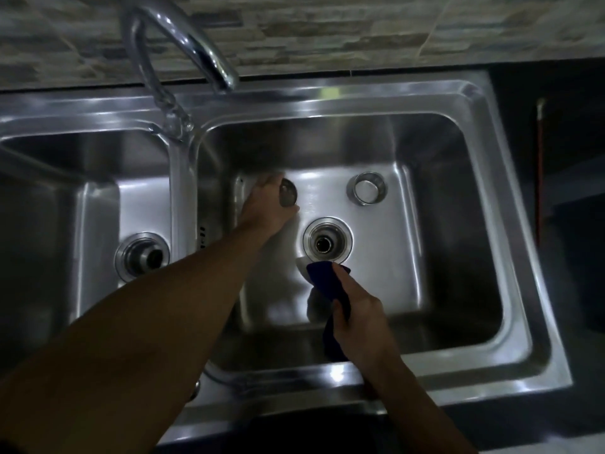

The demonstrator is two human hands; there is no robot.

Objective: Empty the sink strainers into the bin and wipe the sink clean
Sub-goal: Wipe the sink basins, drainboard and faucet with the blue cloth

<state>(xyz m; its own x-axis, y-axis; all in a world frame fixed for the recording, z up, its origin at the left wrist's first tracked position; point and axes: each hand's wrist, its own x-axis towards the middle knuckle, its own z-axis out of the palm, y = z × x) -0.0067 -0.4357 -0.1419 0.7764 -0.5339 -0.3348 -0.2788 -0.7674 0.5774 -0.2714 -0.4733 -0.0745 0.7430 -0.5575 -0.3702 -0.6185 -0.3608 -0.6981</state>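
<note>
A double steel sink (491, 244) fills the view. In the right basin my left hand (266, 208) grips a round metal strainer (288, 192) at the back left of the floor. My right hand (355, 309) holds a dark blue cloth (327, 280) pressed to the basin floor just in front of the open drain (327, 244). A second strainer basket (367, 188) stands upright on the basin floor at the back right. The left basin's drain (143, 255) shows its metal fitting.
A curved chrome tap (183, 50) arches over the divider between the basins. A stone-pattern tiled wall (360, 31) runs behind. Dark countertop (563, 132) lies to the right, with a thin red-handled object (539, 165) on it.
</note>
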